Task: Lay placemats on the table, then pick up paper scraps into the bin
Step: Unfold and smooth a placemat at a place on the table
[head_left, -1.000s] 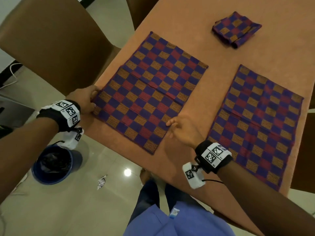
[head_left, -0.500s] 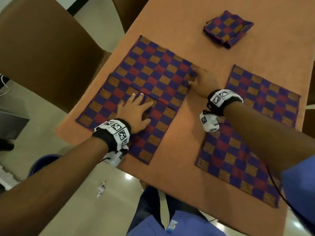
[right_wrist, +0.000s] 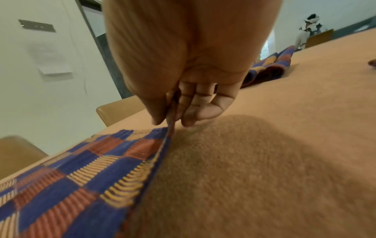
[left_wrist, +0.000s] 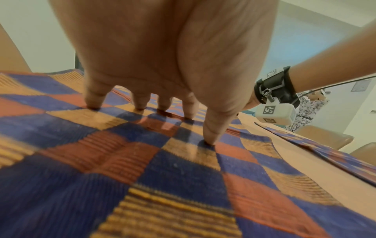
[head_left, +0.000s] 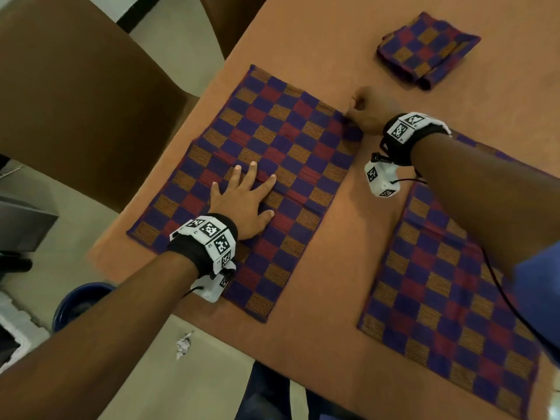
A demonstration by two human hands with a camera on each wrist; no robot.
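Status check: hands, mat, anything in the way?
Left hand flat on left placemat. Right hand pinching its far corner. Folded mat waiting; paper scrap on floor.

the room is dim and warm, with soft light from above. the tabletop (head_left: 339, 40) looks darker near the bottom. small dark shadows sit under the fingertips (left_wrist: 209, 141) of the left hand. the wrist pictures are blurry close up and bend at the edges. the floor (head_left: 188, 389) looks pale and a bit fuzzy.
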